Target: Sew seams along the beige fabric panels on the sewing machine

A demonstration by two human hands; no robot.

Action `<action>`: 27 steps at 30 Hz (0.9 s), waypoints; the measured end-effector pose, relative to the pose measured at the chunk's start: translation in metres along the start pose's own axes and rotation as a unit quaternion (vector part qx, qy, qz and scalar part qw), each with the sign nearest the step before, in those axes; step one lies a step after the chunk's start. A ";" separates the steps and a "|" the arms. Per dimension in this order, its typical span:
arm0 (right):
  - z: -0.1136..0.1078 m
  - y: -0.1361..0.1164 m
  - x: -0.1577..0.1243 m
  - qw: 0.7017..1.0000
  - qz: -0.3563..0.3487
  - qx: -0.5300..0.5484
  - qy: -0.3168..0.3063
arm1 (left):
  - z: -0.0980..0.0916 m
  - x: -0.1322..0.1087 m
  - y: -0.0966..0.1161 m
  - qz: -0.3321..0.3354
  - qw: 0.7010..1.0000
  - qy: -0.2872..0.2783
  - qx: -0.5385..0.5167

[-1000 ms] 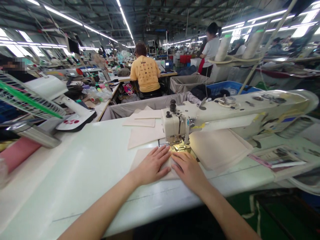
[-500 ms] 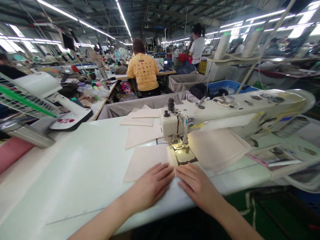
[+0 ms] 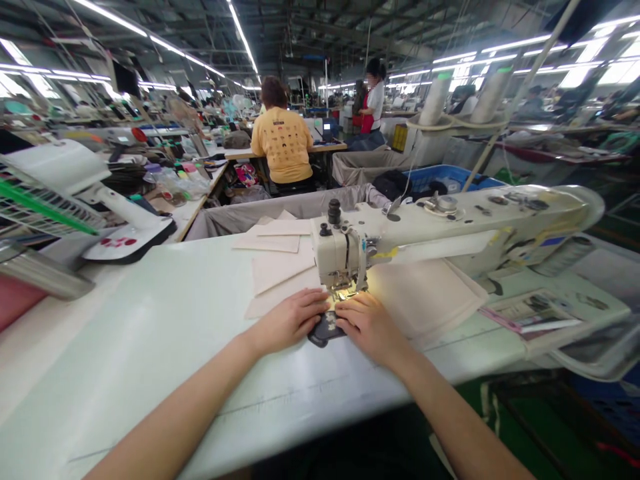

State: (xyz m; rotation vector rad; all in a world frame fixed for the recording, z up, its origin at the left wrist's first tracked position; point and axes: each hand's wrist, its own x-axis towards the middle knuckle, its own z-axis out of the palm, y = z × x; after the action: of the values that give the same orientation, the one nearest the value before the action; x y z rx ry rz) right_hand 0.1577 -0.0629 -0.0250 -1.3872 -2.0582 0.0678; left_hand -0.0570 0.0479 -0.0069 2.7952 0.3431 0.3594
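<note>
My left hand (image 3: 289, 321) lies flat, fingers outstretched, over a cream fabric piece (image 3: 260, 305) just left of the needle area of a white sewing machine (image 3: 336, 250). Close beside the lit presser foot (image 3: 346, 293), my right hand (image 3: 371, 327) also rests flat with its fingers extended. Both sets of fingertips are near the foot, and they hide the fabric's edge there. A dark machine plate (image 3: 327, 331) shows between the hands. Further cream pieces (image 3: 277, 270) overlap on the table behind my left hand.
A larger cream fabric panel (image 3: 425, 297) lies under the machine arm. On the right is a tray with small items (image 3: 533, 312). A white fan (image 3: 123, 223) and a steel flask (image 3: 47, 270) stand left. Behind the table is a cloth-lined bin (image 3: 240, 212); a person in yellow (image 3: 283, 143) sits beyond.
Both hands have slid forward to the presser foot, and the near cream piece has moved forward with them. The dark plate now shows between my hands. The view has shifted slightly.
</note>
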 end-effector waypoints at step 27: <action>-0.018 0.031 -0.026 0.952 0.152 -0.244 0.103 | 0.002 -0.003 -0.012 -0.332 0.940 0.011 0.081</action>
State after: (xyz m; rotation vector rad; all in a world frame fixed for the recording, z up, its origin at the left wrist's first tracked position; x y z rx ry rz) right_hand 0.1984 -0.0768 -0.0355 -1.9112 -1.7371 -0.4684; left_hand -0.0620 0.0572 -0.0134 2.6129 1.3204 0.2023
